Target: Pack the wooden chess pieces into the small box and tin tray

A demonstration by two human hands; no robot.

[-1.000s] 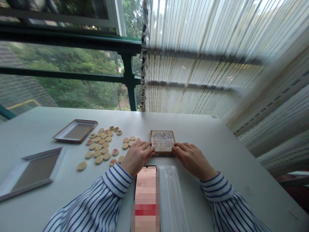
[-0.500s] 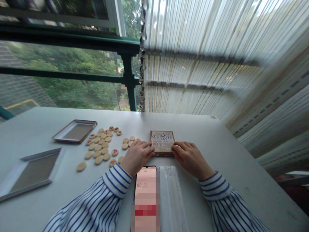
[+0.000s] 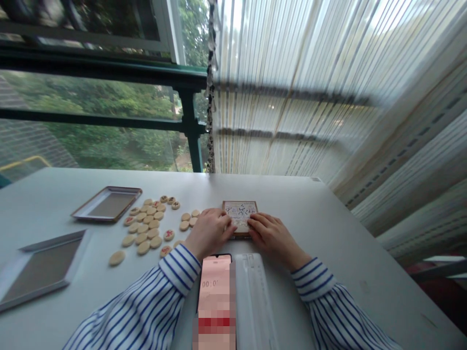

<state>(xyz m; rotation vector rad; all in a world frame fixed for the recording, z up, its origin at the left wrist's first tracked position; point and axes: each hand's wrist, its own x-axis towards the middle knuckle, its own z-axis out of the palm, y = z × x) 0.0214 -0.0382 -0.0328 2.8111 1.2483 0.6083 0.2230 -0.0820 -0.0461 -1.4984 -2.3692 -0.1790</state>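
A small Chinese chess box (image 3: 240, 208), its lid printed with dark characters, lies flat on the white table. My left hand (image 3: 208, 230) grips its left edge, with the thumb on the near left corner. From the other side, the curled fingers of my right hand (image 3: 274, 239) press on the right edge and the lid. Between them the hands cover the box's near corners. Left of my left hand, round wooden chess pieces (image 3: 151, 224) are spread about, a few showing red or black characters. Some pieces are partly hidden behind that hand.
Further left lie a shallow brown-rimmed tray (image 3: 76, 217) and a grey-white open box part (image 3: 67, 283). A phone (image 3: 216, 272) with a timer screen and a clear plastic case (image 3: 253, 296) lie between my forearms. Behind the table (image 3: 328, 228) hang string curtains (image 3: 270, 63).
Both hands have closed further over the box, and the right fingers reach more onto its lid. The whole view has shifted slightly.
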